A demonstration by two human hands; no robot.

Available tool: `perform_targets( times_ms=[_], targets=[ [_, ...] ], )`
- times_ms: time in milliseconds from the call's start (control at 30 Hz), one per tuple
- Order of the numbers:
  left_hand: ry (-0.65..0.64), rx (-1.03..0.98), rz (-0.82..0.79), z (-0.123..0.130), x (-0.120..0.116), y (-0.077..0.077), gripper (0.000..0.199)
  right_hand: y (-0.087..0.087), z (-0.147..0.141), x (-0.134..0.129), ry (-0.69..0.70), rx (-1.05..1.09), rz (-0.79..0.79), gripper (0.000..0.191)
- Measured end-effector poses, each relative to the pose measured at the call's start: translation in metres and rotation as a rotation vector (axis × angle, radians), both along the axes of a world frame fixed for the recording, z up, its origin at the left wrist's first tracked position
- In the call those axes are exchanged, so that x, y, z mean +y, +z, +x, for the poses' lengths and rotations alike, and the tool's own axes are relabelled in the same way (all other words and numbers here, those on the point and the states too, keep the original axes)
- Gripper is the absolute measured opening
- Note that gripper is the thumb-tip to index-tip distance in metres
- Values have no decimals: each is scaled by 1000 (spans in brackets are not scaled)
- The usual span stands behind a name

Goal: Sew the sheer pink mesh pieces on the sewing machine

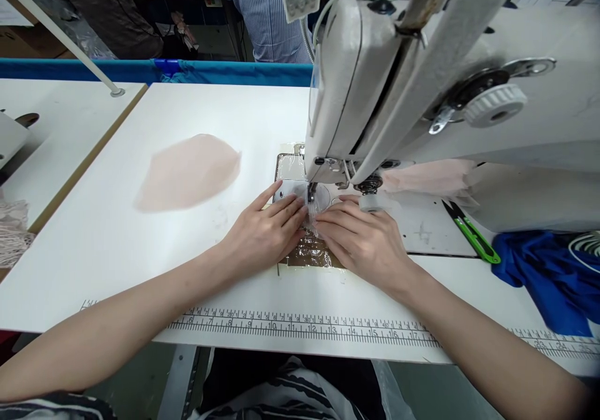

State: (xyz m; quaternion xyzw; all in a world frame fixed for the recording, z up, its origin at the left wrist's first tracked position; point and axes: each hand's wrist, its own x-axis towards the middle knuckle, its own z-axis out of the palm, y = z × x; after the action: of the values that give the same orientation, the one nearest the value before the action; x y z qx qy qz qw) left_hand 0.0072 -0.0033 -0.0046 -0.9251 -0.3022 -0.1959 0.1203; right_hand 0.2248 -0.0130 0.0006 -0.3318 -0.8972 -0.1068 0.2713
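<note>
A sewing machine stands over the white table, its presser foot down between my hands. My left hand lies flat just left of the foot, fingers stretched and the index finger apart. On the other side, my right hand has its fingers bent and pressed together at the edge of a small, pale see-through fabric. Much of that fabric is hidden by the fingers. Brown tape covers the bed beneath both hands. A sheer pink fabric piece lies flat to the left.
Green thread snips and a blue cloth lie at right. More pink fabric sits behind the needle area. A printed ruler runs along the front edge. Two people work beyond the blue cloth barrier.
</note>
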Motion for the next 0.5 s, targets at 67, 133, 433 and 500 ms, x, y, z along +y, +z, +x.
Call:
perform_targets(
  times_ms=[67,133,433,500],
  targets=[
    [3,1,-1,0,0,0,33,0,0,0,3,3,-3,13],
    [2,2,-4,0,1,0,34,-1,0,1,-1,4,-4,14],
    [20,0,-74,-1,7,0,40,-5,1,8,-23,13,-43,19],
    [19,-6,-83,-1,7,0,40,-5,1,7,-29,19,-52,19]
  ],
)
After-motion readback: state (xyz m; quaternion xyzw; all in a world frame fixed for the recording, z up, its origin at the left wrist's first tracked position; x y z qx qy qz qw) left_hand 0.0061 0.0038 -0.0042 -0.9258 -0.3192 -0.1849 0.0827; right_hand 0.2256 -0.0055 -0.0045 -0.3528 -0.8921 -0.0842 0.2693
